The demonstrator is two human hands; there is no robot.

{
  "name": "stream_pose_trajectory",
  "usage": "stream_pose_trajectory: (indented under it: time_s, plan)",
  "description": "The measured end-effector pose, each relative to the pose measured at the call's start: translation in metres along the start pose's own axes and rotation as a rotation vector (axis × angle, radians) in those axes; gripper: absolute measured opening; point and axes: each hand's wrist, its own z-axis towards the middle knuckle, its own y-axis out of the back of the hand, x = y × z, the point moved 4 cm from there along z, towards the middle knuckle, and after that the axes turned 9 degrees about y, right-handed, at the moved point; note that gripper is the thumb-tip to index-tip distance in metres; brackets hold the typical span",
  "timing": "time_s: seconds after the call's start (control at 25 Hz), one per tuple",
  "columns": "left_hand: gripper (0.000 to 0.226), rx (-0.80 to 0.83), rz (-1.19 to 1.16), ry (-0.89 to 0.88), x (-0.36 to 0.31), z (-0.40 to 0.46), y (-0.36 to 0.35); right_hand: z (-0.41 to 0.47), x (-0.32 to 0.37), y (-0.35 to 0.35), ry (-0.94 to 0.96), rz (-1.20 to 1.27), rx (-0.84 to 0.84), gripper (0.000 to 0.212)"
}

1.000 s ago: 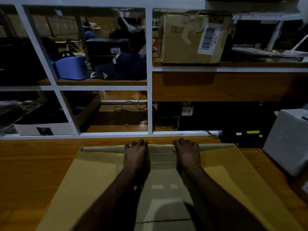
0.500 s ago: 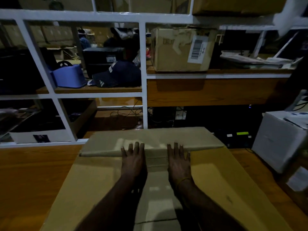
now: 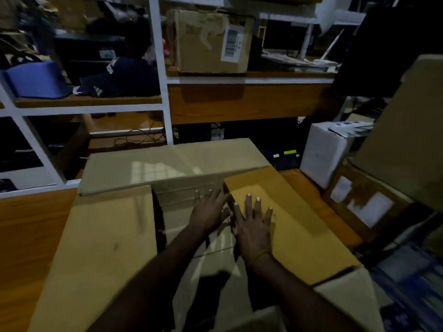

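Box closing, flaps stage. The cardboard box [image 3: 177, 200] sits on the wooden table [image 3: 31, 224] straight in front of me, filling most of the near view.

Key relation: the right flap [image 3: 294, 231] lies directly under my right hand [image 3: 254, 224], and its long axis runs away from me, leaning a bit left at the far end. Its inner edge falls in the narrow gap between my two hands. My right hand is flat on it, palm down, fingers straight and spread, gripping nothing.

My left hand [image 3: 208, 213] is just beside it, also flat and fanned. It presses the lower centre panel, with fingertips close to that flap edge (touching it or not, can't tell).

The left flap [image 3: 105, 248] is off to my left across a dark gap, parallel to the right one, so my left hand is the nearer one for it. I judge the next move is a sideways reach to pull it in. The far flap [image 3: 167, 164] is folded toward me, lying crosswise, with its near edge just beyond my fingertips.

Look: plain brown corrugated board. The right flap is a warmer tan, the rest duller, with a pale window reflection on the far flap. Dim light, some blur. A white box [image 3: 323, 152] stands near the far right corner.
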Motion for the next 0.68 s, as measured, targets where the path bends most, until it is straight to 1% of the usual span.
stream_pose_trajectory:
  time_s: [0.08, 0.16, 0.24, 0.36, 0.4, 0.44, 0.48, 0.52, 0.56, 0.6, 0.68]
  plan:
    - [0.054, -0.056, -0.021, -0.045, -0.02, -0.004, 0.005, -0.023, -0.014, 0.01, -0.038, 0.021, 0.002, 0.082]
    - [0.05, -0.145, -0.045, -0.082, -0.035, -0.005, 0.009, -0.038, -0.026, 0.024, -0.081, 0.032, -0.014, 0.088]
    - [0.046, -0.224, -0.122, -0.074, -0.043, -0.002, 0.017, -0.046, -0.036, 0.042, -0.106, -0.001, -0.035, 0.09]
    - [0.046, -0.341, -0.322, -0.114, -0.062, 0.001, 0.038, -0.052, -0.051, 0.075, -0.115, -0.089, -0.058, 0.074]
    - [0.045, -0.369, -0.397, -0.133, -0.075, 0.001, 0.047, -0.054, -0.061, 0.087, -0.122, -0.116, -0.082, 0.07]
    - [0.042, -0.394, -0.483, -0.144, -0.09, -0.002, 0.057, -0.056, -0.071, 0.098, -0.128, -0.151, -0.111, 0.071]
    - [0.044, -0.404, -0.571, -0.137, -0.098, -0.004, 0.063, -0.056, -0.075, 0.108, -0.128, -0.19, -0.14, 0.077]
    - [0.051, -0.388, -0.636, -0.144, -0.109, -0.005, 0.066, -0.055, -0.083, 0.118, -0.129, -0.226, -0.167, 0.085]
    - [0.058, -0.347, -0.671, -0.173, -0.118, -0.007, 0.068, -0.054, -0.089, 0.125, -0.131, -0.238, -0.194, 0.092]
    - [0.064, -0.3, -0.669, -0.213, -0.128, -0.007, 0.068, -0.053, -0.097, 0.13, -0.138, -0.231, -0.219, 0.095]
    - [0.069, -0.233, -0.575, -0.353, -0.158, -0.007, 0.063, -0.058, -0.121, 0.135, -0.177, -0.222, -0.25, 0.087]
